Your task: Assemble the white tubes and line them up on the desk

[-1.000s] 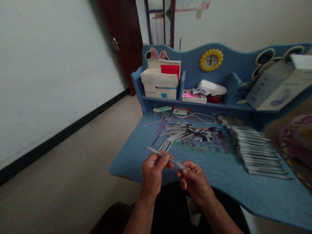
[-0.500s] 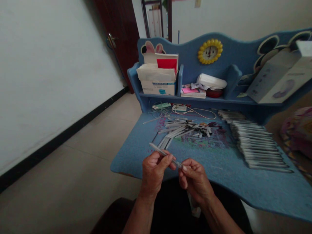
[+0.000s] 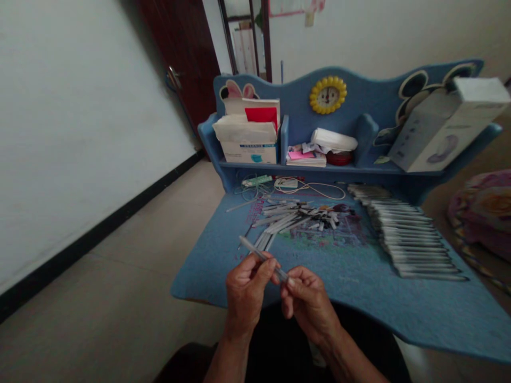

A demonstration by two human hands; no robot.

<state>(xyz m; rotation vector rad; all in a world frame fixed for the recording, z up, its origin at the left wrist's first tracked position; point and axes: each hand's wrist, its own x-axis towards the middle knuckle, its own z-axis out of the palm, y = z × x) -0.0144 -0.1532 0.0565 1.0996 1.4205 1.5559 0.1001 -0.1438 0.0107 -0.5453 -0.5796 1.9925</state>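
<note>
A translucent pen barrel point(image 3: 252, 248) slants between my hands above the desk's front edge. My left hand point(image 3: 248, 287) pinches it around the middle between thumb and fingers. At its lower right end my right hand point(image 3: 309, 298) is closed on the tip; my fingers partly hide that end. Beyond my hands lies a loose pile of pen parts point(image 3: 275, 226), white tubes with dark and pale short pieces. To the right, many finished-looking pens point(image 3: 419, 239) lie side by side in a long overlapping row.
The blue desk point(image 3: 339, 276) has a shelf behind, carrying an open mask box point(image 3: 249, 151), a white roll point(image 3: 334, 140) and a tilted white box point(image 3: 443, 127). A yellow flower clock point(image 3: 328, 95) is on the backboard. A looped white cable point(image 3: 319, 186) lies beneath the shelf.
The camera view has shifted slightly, so the desk appears further left. Both hands keep their hold on the pen barrel with little visible movement.
</note>
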